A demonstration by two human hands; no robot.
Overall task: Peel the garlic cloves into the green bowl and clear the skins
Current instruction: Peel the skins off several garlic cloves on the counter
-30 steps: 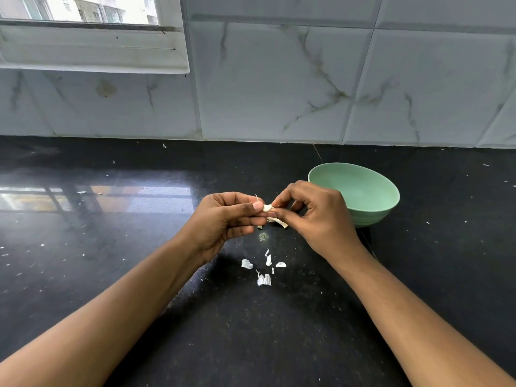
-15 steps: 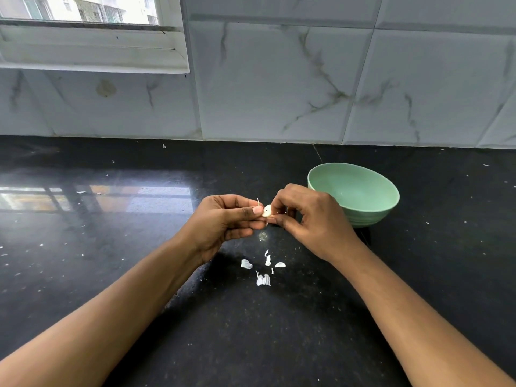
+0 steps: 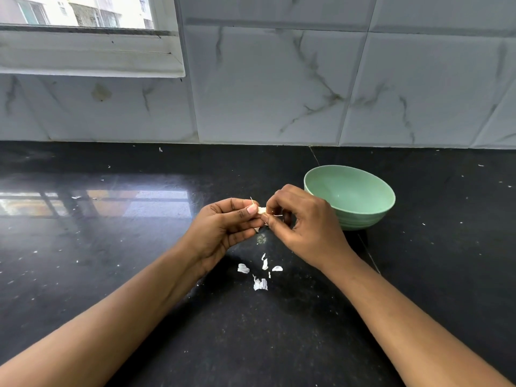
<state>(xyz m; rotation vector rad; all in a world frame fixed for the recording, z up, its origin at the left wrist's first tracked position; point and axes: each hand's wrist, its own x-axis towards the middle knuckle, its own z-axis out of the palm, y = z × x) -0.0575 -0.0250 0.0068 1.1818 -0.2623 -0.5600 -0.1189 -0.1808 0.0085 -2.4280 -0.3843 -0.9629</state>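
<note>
Above the black countertop [image 3: 111,275], at the centre of the head view, 2 hands meet on 1 garlic clove [image 3: 261,210]. The left hand [image 3: 223,227] has its fingers curled and pinches the clove's left end between thumb and index finger, with the thumbnail facing the camera. The right hand [image 3: 304,227] shows its back to the camera, fingers curled, and its thumb and index fingertip pinch the clove's right end. Both hands therefore grip the same clove, which is held in the air clear of the countertop. A thin strand of skin stands up from the clove's left end, and a small pale sliver shows beside the right thumb.

The green bowl [image 3: 363,219] stands upright on the countertop just behind and to the right of the right hand. The knuckles overlap its near-left rim in this view, and whether they touch it cannot be told. Its lower wall is ribbed.

Several loose white garlic skins [image 3: 260,284] lie on the countertop below the hands, between the 2 forearms and apart from the bowl. A pale smudge [image 3: 261,239] marks the surface directly under the clove, and fine white flecks are scattered across the stone.

Behind the countertop rises a wall of grey-veined marble tiles [image 3: 279,93]. A white window frame [image 3: 83,60] occupies the upper left, and its light reflects on the countertop's left part.
</note>
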